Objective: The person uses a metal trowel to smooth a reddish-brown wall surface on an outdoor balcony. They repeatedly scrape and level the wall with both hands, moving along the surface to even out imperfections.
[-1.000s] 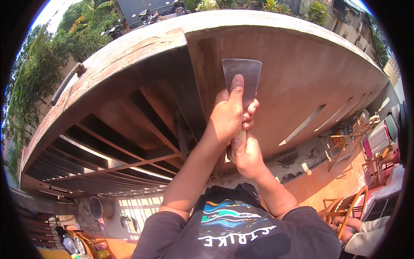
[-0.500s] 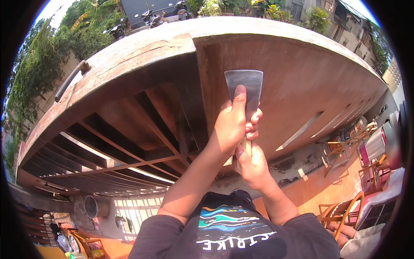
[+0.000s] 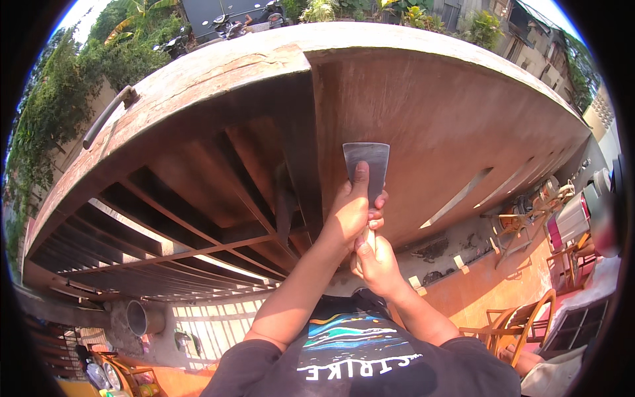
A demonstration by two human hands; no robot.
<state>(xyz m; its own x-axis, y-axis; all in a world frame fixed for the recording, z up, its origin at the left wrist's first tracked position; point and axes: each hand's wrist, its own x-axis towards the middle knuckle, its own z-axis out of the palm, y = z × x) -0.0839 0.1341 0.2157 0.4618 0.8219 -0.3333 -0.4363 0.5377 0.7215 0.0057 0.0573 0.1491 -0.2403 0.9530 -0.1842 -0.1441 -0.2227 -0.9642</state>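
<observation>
A wide-bladed scraper (image 3: 372, 156) points away from me against a brown metal panel (image 3: 423, 112). My left hand (image 3: 350, 208) is wrapped round its upper part, with the thumb lying flat along the blade and fingertips showing at the far side. Lower down, my right hand (image 3: 377, 264) is closed round the pale handle, its thumb pressed on top. The blade's broad edge faces the panel surface; whether it touches cannot be made out. Faint pale streaks run across the panel beyond the blade.
Left of the panel is a slatted dark metal gate section (image 3: 218, 231) with a grab handle (image 3: 109, 118) at its top. Wooden chairs (image 3: 522, 324) and a seated person's leg are at lower right. A round pipe-like container (image 3: 145, 317) lies lower left. Motorbikes (image 3: 231, 28) stand beyond the wall.
Both hands have drawn the scraper down along the panel, toward me. The grip on it looks the same.
</observation>
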